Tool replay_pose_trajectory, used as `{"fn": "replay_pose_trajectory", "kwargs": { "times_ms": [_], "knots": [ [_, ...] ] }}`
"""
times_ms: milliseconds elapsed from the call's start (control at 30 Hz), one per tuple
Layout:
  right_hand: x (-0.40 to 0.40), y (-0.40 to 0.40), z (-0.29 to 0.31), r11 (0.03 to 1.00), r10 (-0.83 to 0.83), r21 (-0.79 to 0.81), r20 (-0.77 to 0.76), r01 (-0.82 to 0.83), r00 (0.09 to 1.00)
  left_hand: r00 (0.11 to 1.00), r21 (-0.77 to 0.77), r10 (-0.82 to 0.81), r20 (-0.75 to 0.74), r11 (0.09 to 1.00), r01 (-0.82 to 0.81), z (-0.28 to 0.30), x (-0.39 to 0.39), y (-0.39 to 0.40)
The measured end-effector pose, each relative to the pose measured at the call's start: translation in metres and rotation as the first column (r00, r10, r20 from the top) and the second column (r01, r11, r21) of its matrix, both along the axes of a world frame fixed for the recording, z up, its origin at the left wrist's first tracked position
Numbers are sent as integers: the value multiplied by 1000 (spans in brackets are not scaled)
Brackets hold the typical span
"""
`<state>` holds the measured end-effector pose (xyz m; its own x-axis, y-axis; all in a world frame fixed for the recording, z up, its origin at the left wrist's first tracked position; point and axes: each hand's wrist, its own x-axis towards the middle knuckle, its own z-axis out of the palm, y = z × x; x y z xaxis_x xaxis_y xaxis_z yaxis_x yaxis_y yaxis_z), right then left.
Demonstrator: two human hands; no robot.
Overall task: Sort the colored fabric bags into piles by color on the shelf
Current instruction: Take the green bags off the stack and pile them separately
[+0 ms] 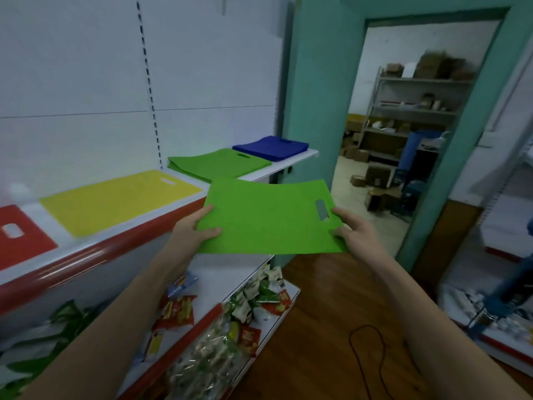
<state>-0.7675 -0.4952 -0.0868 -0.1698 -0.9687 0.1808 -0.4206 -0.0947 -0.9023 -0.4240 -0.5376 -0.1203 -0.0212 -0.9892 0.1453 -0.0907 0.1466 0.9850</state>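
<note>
Green fabric bag (268,216) hangs flat in the air at centre, beside the shelf (121,246) edge. Left hand (193,230) pinches its left edge at 9 o'clock; right hand (350,230) pinches the handle-slot end at 3 o'clock. On the shelf, from 9 toward 12 o'clock: red bag (23,238), yellow bag (121,200), green pile (216,164), blue pile (271,147).

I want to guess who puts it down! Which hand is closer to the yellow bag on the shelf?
Left. The left hand grips the held green bag just right of the yellow bag; the right hand grips its far edge.
</note>
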Motion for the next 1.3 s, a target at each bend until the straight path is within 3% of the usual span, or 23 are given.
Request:
{"fn": "replay_pose_trajectory", "kwargs": {
  "times_ms": [367, 567, 767, 967, 1067, 1300],
  "knots": [
    [-92, -118, -14, 1000, -9, 2, -49, 9, 999, 998, 36, -35, -46, 999, 36, 2, -92, -122],
    [-126, -202, -14, 994, 107, -12, -27, -107, 994, 991, 62, 109, -76, 993, -104, 6, -126, -158],
    [-131, -282, -4, 973, 223, -62, 17, -222, 975, 955, 3, 297, 5, 955, -297, 27, -139, -171],
    [-89, -343, 20, 913, 393, -104, -35, -394, 919, 841, 1, 516, 162, 852, -523, 46, -122, -169],
    [-57, -387, 31, 865, 471, -94, -189, -493, 862, 737, -9, 631, 244, 761, -648, 57, -110, -178],
    [19, -464, 52, 785, 550, -67, -384, -616, 742, 578, -17, 703, 415, 641, -768, 62, -67, -220]
  ]
}}
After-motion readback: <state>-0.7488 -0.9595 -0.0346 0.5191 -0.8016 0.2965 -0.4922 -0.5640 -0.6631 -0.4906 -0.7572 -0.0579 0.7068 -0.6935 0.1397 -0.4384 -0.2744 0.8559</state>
